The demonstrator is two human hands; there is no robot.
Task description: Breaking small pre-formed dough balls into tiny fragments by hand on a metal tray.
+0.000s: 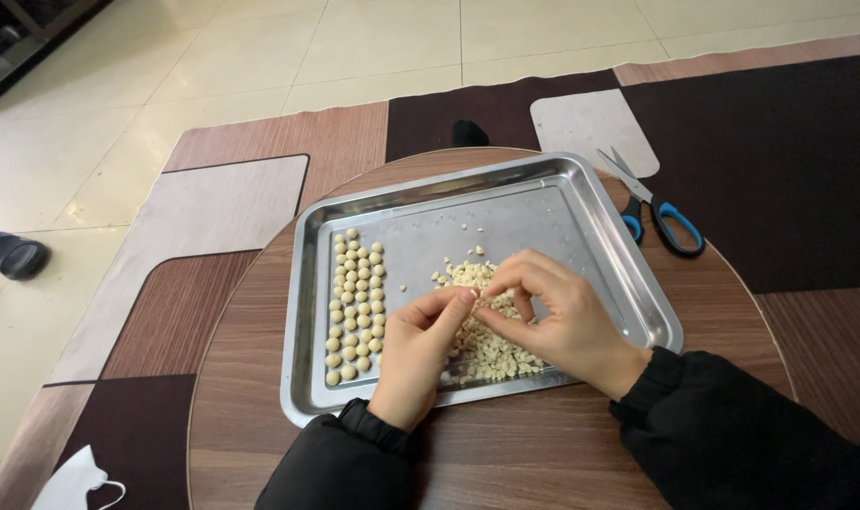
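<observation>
While both black sleeves come in from the near edge of the round wooden counter (260,378), the left hand (416,354) and the right hand (567,321) meet over the near part of the steel tray (628,283), fingertips pinched together on a small pale piece that is too little to make out clearly; each grip is closed around that bit, thumb against forefinger. Directly under the hands, inside the tray, lies a loose heap of pale crumbled pieces (491,354), with a few strays scattered further up the tray's bare floor. Along the tray's left side sit rows of small round pale balls (354,302), lined up neatly and well apart from the heap. Beyond the tray's far right corner, a pair of scissors with blue and black handles (661,212) lies on the counter, blades pointing away from the person. Past the counter, a patterned rug (779,170) in brown, dark and grey blocks covers pale floor tiles. Far left of the tray, a dark slipper (12,255) rests on the tiles, and near the bottom left corner a white face mask (76,482) lies on the rug.
</observation>
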